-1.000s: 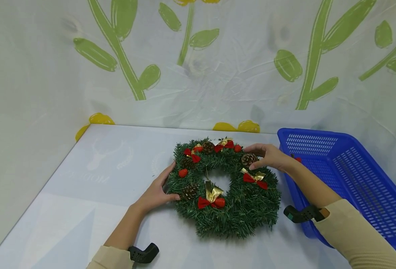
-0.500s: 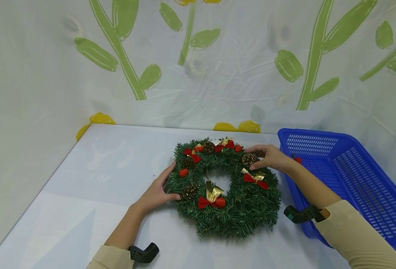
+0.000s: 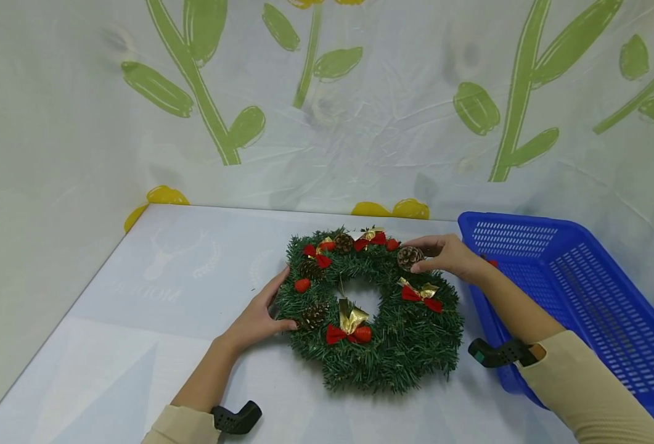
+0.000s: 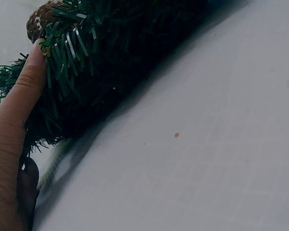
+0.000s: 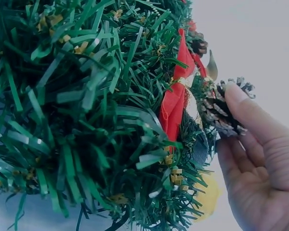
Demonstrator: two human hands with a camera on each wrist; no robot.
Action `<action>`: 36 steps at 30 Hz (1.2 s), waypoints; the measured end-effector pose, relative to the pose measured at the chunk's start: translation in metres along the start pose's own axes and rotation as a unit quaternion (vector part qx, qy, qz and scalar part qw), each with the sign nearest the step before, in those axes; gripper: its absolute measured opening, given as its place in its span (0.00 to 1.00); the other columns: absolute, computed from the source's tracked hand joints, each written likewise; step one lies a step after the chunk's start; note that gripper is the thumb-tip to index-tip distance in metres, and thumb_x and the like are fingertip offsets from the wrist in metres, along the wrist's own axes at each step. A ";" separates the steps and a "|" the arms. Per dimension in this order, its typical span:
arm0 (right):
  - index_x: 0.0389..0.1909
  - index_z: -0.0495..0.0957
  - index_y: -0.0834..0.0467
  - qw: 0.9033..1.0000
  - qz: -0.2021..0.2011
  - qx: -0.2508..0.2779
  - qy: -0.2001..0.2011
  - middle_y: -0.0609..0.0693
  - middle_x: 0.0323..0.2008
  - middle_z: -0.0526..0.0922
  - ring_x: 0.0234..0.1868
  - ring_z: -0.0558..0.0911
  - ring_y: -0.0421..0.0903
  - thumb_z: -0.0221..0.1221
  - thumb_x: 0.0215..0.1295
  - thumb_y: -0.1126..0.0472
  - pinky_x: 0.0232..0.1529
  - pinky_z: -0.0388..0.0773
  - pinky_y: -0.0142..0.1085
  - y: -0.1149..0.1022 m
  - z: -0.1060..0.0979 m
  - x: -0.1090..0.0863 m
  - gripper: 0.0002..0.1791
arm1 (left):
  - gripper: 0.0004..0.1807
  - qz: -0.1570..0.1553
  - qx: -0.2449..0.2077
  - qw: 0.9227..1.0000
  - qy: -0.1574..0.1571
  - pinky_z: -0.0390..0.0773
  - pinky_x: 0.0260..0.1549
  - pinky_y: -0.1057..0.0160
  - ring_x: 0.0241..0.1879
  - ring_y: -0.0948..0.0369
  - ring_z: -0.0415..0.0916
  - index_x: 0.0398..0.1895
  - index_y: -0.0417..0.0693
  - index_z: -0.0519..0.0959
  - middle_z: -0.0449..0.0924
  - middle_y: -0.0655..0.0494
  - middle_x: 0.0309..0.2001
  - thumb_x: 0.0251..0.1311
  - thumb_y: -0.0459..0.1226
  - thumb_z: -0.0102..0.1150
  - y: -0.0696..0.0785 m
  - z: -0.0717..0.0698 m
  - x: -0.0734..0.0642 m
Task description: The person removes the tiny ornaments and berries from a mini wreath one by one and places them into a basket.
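A green tinsel Christmas wreath (image 3: 393,354) lies on the white table, dressed with red-and-gold bows, red berry-like balls and pine cones. My left hand (image 3: 257,317) grips its left rim, the thumb on top by a lower-left pine cone (image 3: 314,316) and the other fingers behind the outer edge, mostly hidden. At the upper right, my right hand (image 3: 449,258) pinches a pine cone (image 3: 410,257) between thumb and fingers. In the right wrist view that pine cone (image 5: 222,109) sits at the wreath's face, beside a red bow (image 5: 176,96). Another bow (image 3: 350,331) with gold ribbon is near the central hole.
A blue plastic basket (image 3: 518,223) stands to the right, under my right forearm, with a small red item (image 3: 492,263) inside near its left wall. A cloth wall (image 3: 382,154) printed with green leaves rises behind the table. Each wrist wears a black camera (image 3: 238,418).
My right hand has lifted slightly, and the pine cone in its fingers has shifted a little up and away. The left hand and the wreath have stayed nearly still.
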State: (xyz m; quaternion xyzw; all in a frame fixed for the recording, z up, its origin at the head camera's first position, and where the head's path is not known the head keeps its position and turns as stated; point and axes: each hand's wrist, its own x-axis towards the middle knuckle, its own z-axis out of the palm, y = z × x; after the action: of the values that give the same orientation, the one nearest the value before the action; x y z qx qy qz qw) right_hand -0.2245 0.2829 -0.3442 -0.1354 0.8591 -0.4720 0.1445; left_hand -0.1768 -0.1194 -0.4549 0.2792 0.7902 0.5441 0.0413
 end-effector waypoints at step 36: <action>0.58 0.75 0.65 0.996 -0.015 0.074 0.051 0.34 0.47 0.79 0.48 0.79 0.34 0.67 0.55 0.66 0.46 0.79 0.29 -0.016 -0.011 -0.007 0.27 | 0.58 -0.011 0.006 1.000 0.003 0.51 0.66 0.40 0.73 0.44 0.41 0.76 0.60 0.46 0.43 0.48 0.75 0.42 0.59 0.67 0.001 0.000 -0.001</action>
State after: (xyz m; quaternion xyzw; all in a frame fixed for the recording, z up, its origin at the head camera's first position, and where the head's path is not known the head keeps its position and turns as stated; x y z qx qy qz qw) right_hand -0.2212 0.2856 -0.3240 -0.1126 0.8262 -0.5423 0.1033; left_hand -0.1753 -0.1195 -0.4545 0.2689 0.7964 0.5399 0.0439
